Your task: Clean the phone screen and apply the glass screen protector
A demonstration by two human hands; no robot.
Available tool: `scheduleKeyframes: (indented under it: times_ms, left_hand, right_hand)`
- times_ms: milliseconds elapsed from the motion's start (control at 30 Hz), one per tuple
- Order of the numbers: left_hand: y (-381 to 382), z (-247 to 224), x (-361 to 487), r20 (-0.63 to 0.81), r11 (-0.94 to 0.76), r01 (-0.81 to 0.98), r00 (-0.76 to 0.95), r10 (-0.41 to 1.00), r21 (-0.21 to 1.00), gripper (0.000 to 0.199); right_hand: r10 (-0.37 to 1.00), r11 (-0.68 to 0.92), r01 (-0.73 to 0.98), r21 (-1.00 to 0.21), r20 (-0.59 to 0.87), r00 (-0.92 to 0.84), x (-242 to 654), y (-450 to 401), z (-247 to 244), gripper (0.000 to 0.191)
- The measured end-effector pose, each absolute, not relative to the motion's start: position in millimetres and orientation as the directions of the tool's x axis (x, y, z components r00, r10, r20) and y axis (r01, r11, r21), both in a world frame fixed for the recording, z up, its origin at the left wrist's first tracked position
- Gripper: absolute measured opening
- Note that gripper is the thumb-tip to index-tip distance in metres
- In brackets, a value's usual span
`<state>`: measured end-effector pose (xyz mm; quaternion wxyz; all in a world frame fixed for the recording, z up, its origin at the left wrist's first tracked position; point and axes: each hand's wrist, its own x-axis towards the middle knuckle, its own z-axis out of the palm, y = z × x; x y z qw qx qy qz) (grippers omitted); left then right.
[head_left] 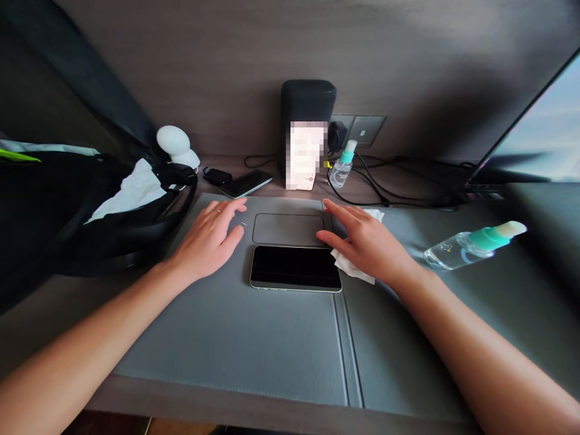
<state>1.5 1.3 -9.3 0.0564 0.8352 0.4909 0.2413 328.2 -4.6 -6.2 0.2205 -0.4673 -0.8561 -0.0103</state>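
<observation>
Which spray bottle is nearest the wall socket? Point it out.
The rear spray bottle, beside the black cables; the front bottle is on the grey mat.

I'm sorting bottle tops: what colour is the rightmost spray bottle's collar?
The collar is teal green, seen best in the head view.

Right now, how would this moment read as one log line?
left hand: empty | right hand: over white tissue | phone: flat on gray mat, screen dark

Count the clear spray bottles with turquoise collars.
2. The back bottle stands below the grey metal socket plate; the nearer bottle is on the grey leather-look mat, right of the right hand.
</observation>
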Motion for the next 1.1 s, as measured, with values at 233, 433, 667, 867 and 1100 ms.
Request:
scheduleKeyframes:
  times_ms: [233,433,667,867,1100]
  left_hand:
    - [1.2,-9.3,2.9,0.335,-0.543,0.787,0.447,0.829,0.292,0.037]
    - [0.8,-13.2,3.5,0.301,-0.505,0.794,0.417,0.857,0.338,0.045]
    - [3.7,-13.0,2.4,0.306,-0.478,0.793,0.380,0.873,0.378,0.040]
    - [9.1,-10.3,-0.5,0.319,-0.561,0.799,0.486,0.814,0.216,0.026]
    - [13.2,-11.7,1.6,0.325,-0.552,0.810,0.477,0.816,0.197,0.027]
  right_hand:
    - [0.832,0.520,0.840,-0.154,0.312,-0.458,313.7,-11.9,-3.6,0.062]
    - [0.932,0.361,0.712,-0.602,0.265,-0.249,311.7,-11.5,-2.1,0.057]
    - [0.957,0.289,0.302,-0.908,0.268,-0.108,309.0,-11.1,-1.2,0.047]
    - [0.966,0.258,0.197,-0.946,0.246,-0.085,306.1,-12.9,1.6,0.035]
    - [0.980,0.199,0.227,-0.953,0.199,-0.022,308.0,-7.4,-7.7,0.041]
